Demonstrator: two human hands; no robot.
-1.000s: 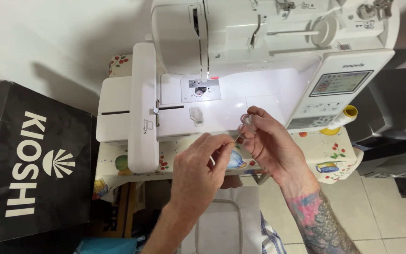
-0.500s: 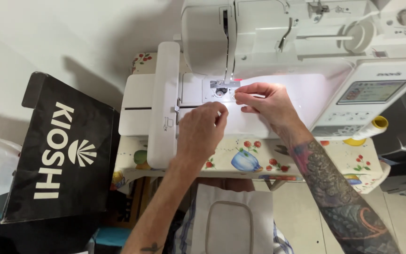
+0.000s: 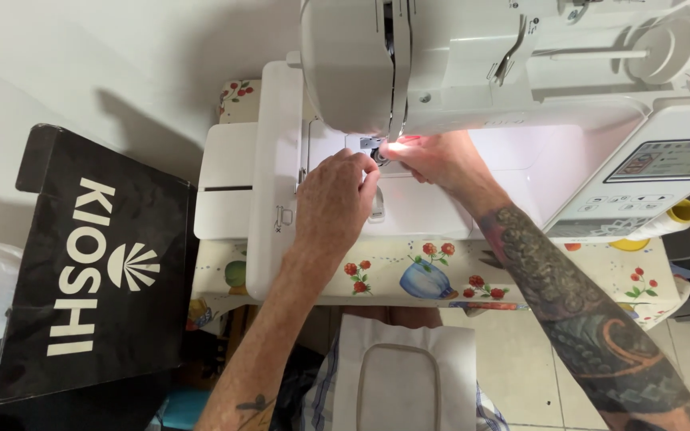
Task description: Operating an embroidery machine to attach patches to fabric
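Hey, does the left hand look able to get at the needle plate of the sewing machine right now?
Probably yes: the left hand lies on the white machine bed, its fingers right at the lit needle plate, with the right hand close beside.

Both hands are meeting under the needle of a white sewing machine: the left hand is lying on the bed, the right hand is pinching beside it. A black box is standing left; a white hoop is lying near.
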